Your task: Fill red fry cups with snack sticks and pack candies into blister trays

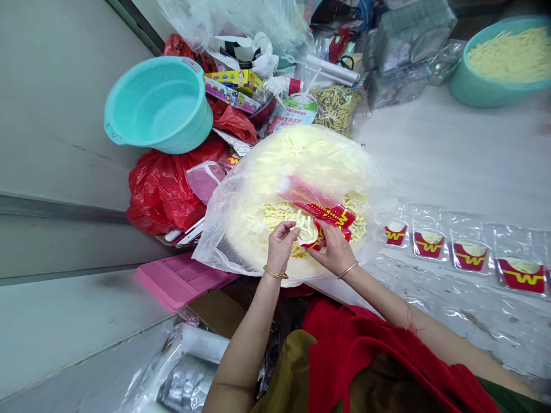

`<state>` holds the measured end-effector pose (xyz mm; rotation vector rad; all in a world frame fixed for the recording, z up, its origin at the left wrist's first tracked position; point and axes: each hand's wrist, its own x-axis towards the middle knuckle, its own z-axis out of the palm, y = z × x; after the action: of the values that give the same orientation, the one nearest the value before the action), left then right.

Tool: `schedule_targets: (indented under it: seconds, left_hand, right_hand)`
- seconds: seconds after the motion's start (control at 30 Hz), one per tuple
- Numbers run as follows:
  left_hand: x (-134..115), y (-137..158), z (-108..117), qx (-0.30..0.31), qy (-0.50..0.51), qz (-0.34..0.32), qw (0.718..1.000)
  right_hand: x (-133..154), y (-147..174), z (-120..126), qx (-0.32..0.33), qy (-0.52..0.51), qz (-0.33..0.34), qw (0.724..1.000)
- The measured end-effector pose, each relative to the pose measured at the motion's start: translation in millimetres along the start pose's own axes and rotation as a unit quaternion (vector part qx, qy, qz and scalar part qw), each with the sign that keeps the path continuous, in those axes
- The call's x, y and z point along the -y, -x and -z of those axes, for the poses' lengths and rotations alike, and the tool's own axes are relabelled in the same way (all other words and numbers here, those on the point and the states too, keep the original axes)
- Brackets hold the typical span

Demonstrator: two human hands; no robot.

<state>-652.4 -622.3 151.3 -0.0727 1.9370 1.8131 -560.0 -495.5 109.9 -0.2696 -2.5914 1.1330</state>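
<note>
Turquoise and round, a plastic basin (158, 106) is sitting left of a translucent plastic bag (217, 235) of cream strands (275, 215). Over it, the left hand (280, 248) is nearly closing its fingertips; whether they're gripping anything, I cannot tell. A red pouch (318, 240) of white strands (307, 228) is sitting pinched in the right hand (336, 251). Flat clear packets (471, 252) are lying rightmost.

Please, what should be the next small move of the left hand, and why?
Probably the left hand should ease the pale strips further into the red carton: the right hand holds that carton, and the strips stick out of its opening, close to the left hand.
</note>
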Motion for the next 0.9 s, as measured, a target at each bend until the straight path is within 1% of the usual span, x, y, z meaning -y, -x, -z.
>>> schedule_targets:
  seconds: [0.17,0.33,0.43,0.5,0.57,0.6,0.63,0.67,0.7,0.77,0.8,0.83,0.87,0.9]
  left_hand:
    - [-3,1,-1,0.007,0.007,0.010,1.000]
    - [-3,2,-5,0.009,0.056,0.033,0.998]
    - [0,1,-7,0.009,0.061,0.042,0.997]
    - [2,1,-7,0.000,0.033,0.021,0.999]
    - [2,4,-7,-0.017,-0.052,-0.046,0.997]
    - [1,7,-7,-0.023,-0.124,-0.091,0.988]
    - [-1,10,-8,-0.024,-0.213,-0.136,0.967]
    - [-2,14,-9,-0.019,-0.309,-0.171,0.935]
    - [-4,18,-11,-0.007,-0.400,-0.193,0.896]
    - [-6,26,-18,0.036,-0.533,-0.200,0.821]
    - [-7,29,-22,0.062,-0.572,-0.196,0.794]
    - [-7,31,-26,0.087,-0.595,-0.193,0.775]
    - [-6,32,-29,0.110,-0.606,-0.193,0.764]
    - [-6,31,-31,0.133,-0.608,-0.195,0.759]
  right_hand:
    - [-3,2,2,0.003,0.010,-0.009,1.000]
    - [-5,4,2,0.002,0.002,-0.004,1.000]
    - [-5,4,3,0.001,0.003,-0.004,1.000]
    - [-6,4,3,-0.001,0.005,-0.006,1.000]
    - [-6,4,3,-0.005,0.007,-0.007,1.000]
    - [-7,4,3,-0.005,0.008,-0.007,1.000]
    - [-8,5,2,-0.006,0.010,-0.005,1.000]
    - [-9,5,1,-0.004,0.015,-0.002,1.000]
    - [-11,6,0,-0.002,0.021,0.005,1.000]
    - [-15,10,-4,0.006,0.034,0.028,0.999]
    - [-17,12,-5,0.009,0.038,0.042,0.998]
    - [-19,15,-6,0.009,0.039,0.056,0.998]
    - [-22,17,-7,0.006,0.038,0.068,0.997]
    - [-24,19,-7,0.003,0.036,0.077,0.996]
